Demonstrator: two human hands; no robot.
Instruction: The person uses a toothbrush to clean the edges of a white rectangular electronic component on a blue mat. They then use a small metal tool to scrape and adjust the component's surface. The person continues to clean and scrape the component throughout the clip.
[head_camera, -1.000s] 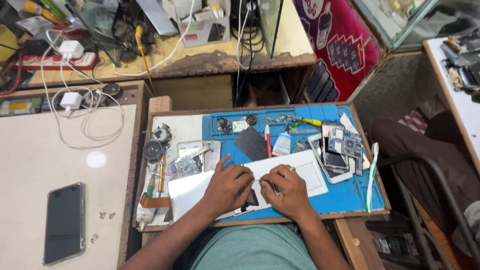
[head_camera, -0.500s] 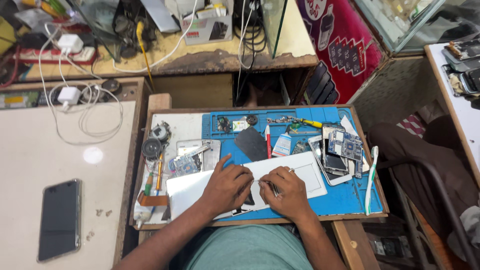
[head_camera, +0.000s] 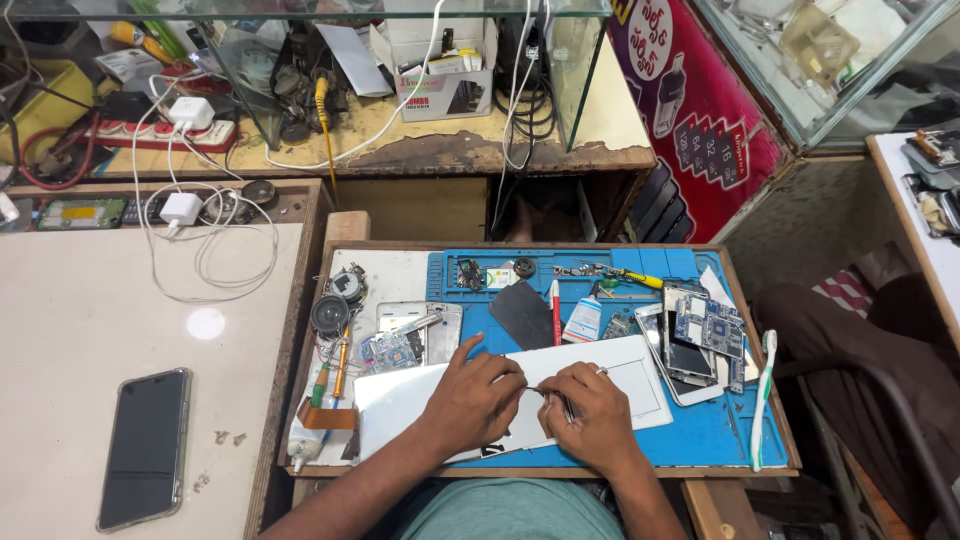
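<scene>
My left hand (head_camera: 475, 395) and my right hand (head_camera: 592, 412) rest close together on a white flat panel (head_camera: 640, 375) that lies across the blue work mat (head_camera: 700, 440). A thin metal tool (head_camera: 550, 393), like tweezers, runs between the two hands; my right hand pinches its near end and my left fingertips touch its tip. What lies under the hands is hidden. An opened phone body (head_camera: 410, 340) with a bare circuit board sits just beyond my left hand.
Circuit boards and phone parts (head_camera: 700, 330) are stacked at the mat's right, beside a white toothbrush (head_camera: 763, 400). A red-handled screwdriver (head_camera: 556, 310), a glue tube (head_camera: 583, 322) and a dark pad (head_camera: 522, 312) lie behind. A black phone (head_camera: 145, 447) rests on the white table to the left.
The view has shifted slightly. Both hands stay on the white panel, fingers working closer together around the thin tool.
</scene>
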